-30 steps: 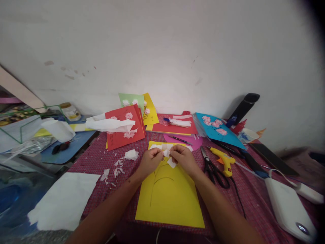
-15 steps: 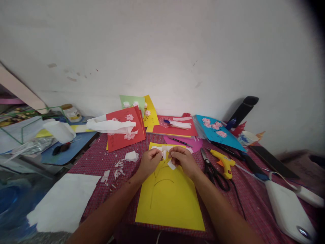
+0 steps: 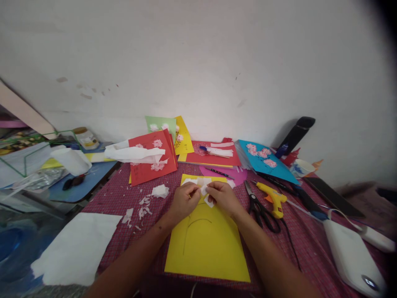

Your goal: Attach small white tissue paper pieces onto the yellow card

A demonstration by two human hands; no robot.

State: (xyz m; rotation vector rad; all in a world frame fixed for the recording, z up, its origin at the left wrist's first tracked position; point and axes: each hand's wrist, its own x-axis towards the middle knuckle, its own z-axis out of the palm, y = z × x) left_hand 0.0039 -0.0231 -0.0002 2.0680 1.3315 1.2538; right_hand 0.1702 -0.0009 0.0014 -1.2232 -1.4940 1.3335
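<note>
Paper scrap (image 3: 204, 190), white, sits just below frame centre, between left hand (image 3: 185, 201) and right hand (image 3: 223, 197), both pinching it. Yellow card (image 3: 211, 250) lies beneath the hands, lower centre.

Central card (image 3: 207, 248) left of scissors (image 3: 254, 200) (near)

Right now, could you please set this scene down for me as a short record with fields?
Left hand: the left hand has its fingertips pinched at a small white paper piece
Right hand: the right hand pinches the same piece
Beneath the hands: yellow sheet with drawn curved lines
Cover: checked cloth
Left of sheet: white paper scraps
Right of sheet: black-handled scissors, yellow glue gun
Back left: red card with pink flowers
Back right: blue card with pink flowers
</note>
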